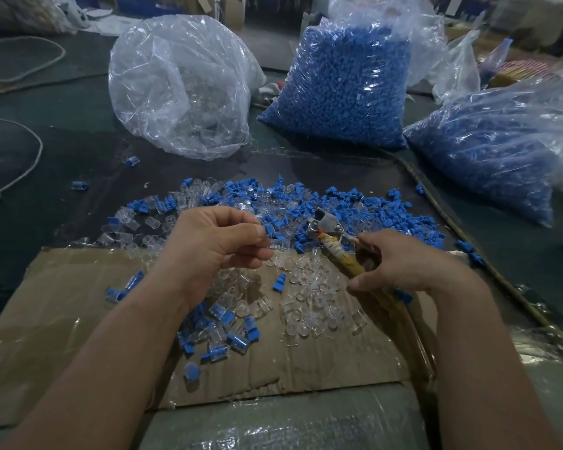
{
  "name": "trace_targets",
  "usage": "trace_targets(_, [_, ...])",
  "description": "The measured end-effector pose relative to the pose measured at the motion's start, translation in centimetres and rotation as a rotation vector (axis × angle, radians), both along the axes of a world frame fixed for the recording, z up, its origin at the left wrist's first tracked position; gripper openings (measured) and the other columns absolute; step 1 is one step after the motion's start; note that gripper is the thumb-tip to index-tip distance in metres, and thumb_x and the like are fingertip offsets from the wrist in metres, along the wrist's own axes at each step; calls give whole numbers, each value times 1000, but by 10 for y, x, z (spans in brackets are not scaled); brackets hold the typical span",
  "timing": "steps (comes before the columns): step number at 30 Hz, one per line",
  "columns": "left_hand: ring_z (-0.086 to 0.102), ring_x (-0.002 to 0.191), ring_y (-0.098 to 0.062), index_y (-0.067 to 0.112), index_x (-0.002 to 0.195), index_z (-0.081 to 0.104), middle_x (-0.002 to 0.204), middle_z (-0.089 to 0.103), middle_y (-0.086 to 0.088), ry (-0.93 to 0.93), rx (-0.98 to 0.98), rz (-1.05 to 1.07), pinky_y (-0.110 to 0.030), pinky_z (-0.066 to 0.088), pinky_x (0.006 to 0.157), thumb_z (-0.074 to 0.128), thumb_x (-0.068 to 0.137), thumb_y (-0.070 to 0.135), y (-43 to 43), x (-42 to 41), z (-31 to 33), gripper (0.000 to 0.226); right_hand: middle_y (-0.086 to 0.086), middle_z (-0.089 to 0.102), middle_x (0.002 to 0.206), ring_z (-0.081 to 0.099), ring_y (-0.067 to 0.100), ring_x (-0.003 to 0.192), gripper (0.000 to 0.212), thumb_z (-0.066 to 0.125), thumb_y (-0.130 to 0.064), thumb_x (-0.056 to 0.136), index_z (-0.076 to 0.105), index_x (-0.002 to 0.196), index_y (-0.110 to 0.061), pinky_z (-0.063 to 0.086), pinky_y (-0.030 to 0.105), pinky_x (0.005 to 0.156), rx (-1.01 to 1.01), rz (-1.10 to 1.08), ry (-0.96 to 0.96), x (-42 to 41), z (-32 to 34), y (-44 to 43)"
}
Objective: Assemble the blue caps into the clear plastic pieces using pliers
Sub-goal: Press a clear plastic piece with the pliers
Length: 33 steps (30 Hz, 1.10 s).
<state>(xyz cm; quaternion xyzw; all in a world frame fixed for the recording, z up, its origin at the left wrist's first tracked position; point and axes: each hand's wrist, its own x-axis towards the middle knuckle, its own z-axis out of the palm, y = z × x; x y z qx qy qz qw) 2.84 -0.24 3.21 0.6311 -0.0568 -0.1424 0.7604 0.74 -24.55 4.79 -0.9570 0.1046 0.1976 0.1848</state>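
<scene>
Over the far edge of the cardboard sheet (78,303), the left hand (215,241) curls its fingers and pinches a blue cap (268,229) against the thumb tip. A clear plastic piece (279,245) sits just under it at the fingertips (whether the two are already joined cannot be told). Over the same edge, further right, the right hand (413,264) wraps its fingers round the yellowish, cord-bound handles of the pliers (330,238), whose dull metal head points toward the cap. Small ribbed blue parts and glossy tubular clear ones lie scattered on the cardboard and in a mixed heap (306,203) just beyond it. Farther beyond stand a crinkled clear bag (179,86) and two blue-filled bags (342,89).
</scene>
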Motion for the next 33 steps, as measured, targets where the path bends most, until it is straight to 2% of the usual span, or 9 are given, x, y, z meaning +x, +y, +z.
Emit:
trace_targets(3, [67, 56, -20, 3, 71, 62, 61, 68, -11, 3, -3, 4, -22, 53, 48, 69, 56, 12, 0, 0, 0, 19, -2, 50, 105, 49, 15, 93, 52, 77, -34, 67, 51, 110, -21, 45, 37, 87, -61, 14, 5, 2, -1, 5])
trace_targets(7, [67, 56, -20, 3, 72, 62, 62, 68, -11, 3, -15, 11, -22, 53, 49, 68, 57, 12, 0, 0, 1, 19, 3, 59, 99, 55, 18, 87, 41, 70, -19, 67, 58, 106, -15, 50, 41, 82, -28, -83, -176, 3, -3, 11])
trace_targets(10, [67, 56, -19, 2, 73, 62, 62, 68, -10, 2, -35, 20, -21, 53, 49, 68, 57, 13, 0, -1, 2, 20, -2, 59, 109, 54, 14, 91, 55, 69, -18, 67, 54, 121, -18, 46, 29, 78, -24, -90, -348, 2, -1, 14])
trace_targets(12, [68, 57, -19, 1, 75, 61, 61, 68, -9, 2, -53, 27, -20, 52, 49, 67, 59, 12, -1, -1, 2, 20, -4, 57, 96, 52, 8, 79, 49, 66, -15, 71, 54, 119, -18, 41, 21, 65, -11, -17, -465, 1, 1, 19])
trace_targets(16, [68, 59, -19, 1, 79, 58, 63, 68, -9, -6, -85, 38, -20, 53, 51, 63, 62, 10, -5, -2, 0, 20, -12, 48, 67, 44, 3, 61, 23, 59, -3, 76, 57, 84, -24, 32, 10, 53, 48, 79, -670, -1, 1, 35])
trace_targets(19, [68, 59, -19, 3, 77, 57, 62, 68, -8, -23, -120, 69, -21, 53, 51, 61, 64, 8, -9, -4, -2, 15, -15, 42, 62, 38, 1, 56, 40, 62, -3, 77, 39, 64, -34, 30, 8, 51, 35, 127, -765, -2, -2, 42])
trace_targets(22, [67, 60, -17, 4, 78, 58, 64, 69, -7, -78, -127, 126, -20, 53, 52, 59, 75, 0, -11, -5, -3, 5, -8, 46, 86, 39, 7, 77, 20, 62, -11, 78, 53, 92, -24, 29, 14, 62, -44, 213, -706, -3, -2, 47])
trace_targets(24, [67, 62, -17, 4, 79, 58, 67, 69, -7, -115, -125, 169, -19, 53, 53, 57, 79, -2, -11, -5, -2, 6, -8, 42, 97, 41, 9, 92, 33, 62, -14, 79, 53, 111, -18, 33, 21, 73, -62, 260, -674, -3, -4, 50])
trace_targets(33, [67, 67, -16, 7, 77, 59, 73, 67, -7, -154, -105, 256, -20, 54, 57, 56, 81, -3, -12, -6, 0, 11, -10, 39, 101, 35, 4, 96, 41, 62, -15, 80, 50, 119, -16, 27, 18, 85, -7, 334, -614, -5, -1, 56])
